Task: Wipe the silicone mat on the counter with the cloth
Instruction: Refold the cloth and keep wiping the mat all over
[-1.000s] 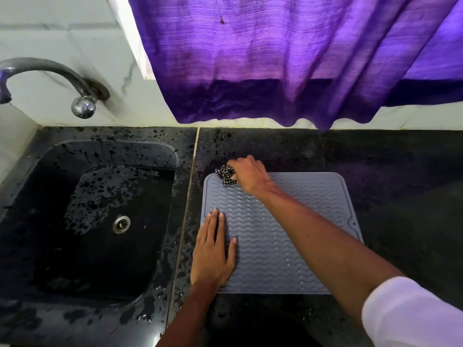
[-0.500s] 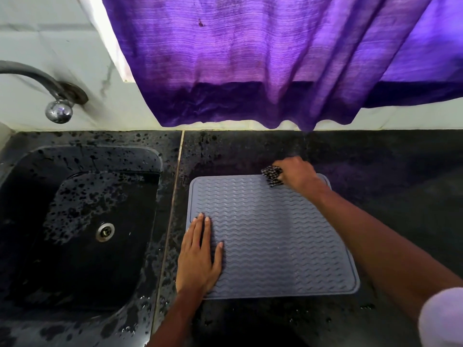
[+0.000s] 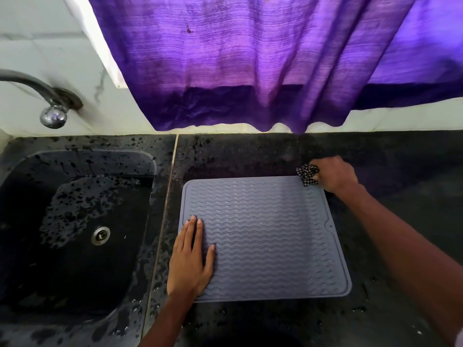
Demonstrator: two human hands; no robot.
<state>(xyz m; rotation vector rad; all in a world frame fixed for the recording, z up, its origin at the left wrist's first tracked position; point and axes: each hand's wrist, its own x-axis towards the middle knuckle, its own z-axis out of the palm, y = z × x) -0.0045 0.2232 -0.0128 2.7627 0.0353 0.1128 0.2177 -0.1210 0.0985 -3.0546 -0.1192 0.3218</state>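
Silicone mat (image 3: 270,241): grey-blue, rounded corners, wavy ribbed surface, lying flat on the black counter (image 3: 390,246) just right of the sink (image 3: 50,221). Left hand (image 3: 191,259): laid palm-down on the mat's near left part, fingers straight and close together, thumb spread out to the right, heel of the hand at the mat's front edge. Right hand (image 3: 334,175): at the mat's far right corner, fingers curled round a bunched cloth (image 3: 307,174). Cloth: small black-and-white check, wadded, sticking out of the fist on its left side and touching the corner of the mat. Sink: dark, speckled with water drops, metal drain (image 3: 100,235) in its floor. Tap (image 3: 47,106): chrome, fixed to the white wall above the sink. Curtain (image 3: 250,63): purple, hanging down to the counter's back edge.
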